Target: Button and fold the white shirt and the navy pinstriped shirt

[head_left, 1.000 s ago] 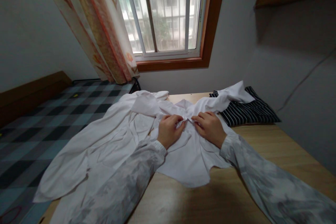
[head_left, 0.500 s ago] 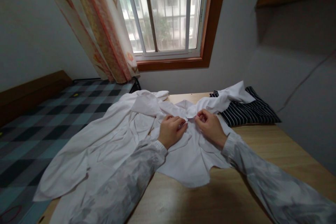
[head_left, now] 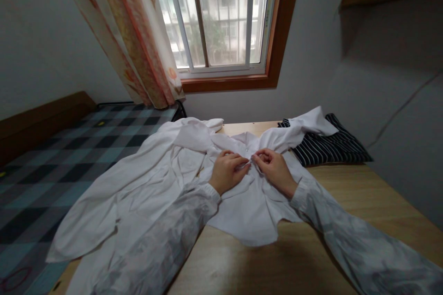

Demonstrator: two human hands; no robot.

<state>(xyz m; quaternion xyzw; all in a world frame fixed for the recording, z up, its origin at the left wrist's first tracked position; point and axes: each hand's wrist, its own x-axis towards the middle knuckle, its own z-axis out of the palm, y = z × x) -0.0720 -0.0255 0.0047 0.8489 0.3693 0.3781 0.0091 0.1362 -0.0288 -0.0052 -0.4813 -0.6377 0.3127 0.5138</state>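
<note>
A white shirt lies spread on the wooden table, its hem toward me and one sleeve stretched to the right over striped cloth. My left hand pinches the shirt's front near the middle, fingers closed on the fabric. Opposite it, my right hand also pinches the front edge, thumb and fingertips together. The fingertips of both hands nearly meet below the collar. Whether a button sits between them is too small to make out.
Another white garment is heaped on the left, hanging toward a checked bed. Black-and-white striped cloth lies at the right back. The wooden table stands below a window with a patterned curtain.
My right hand has shifted slightly left, bringing its fingertips closer to my left hand's. My left hand has barely moved, and both still pinch the shirt.
</note>
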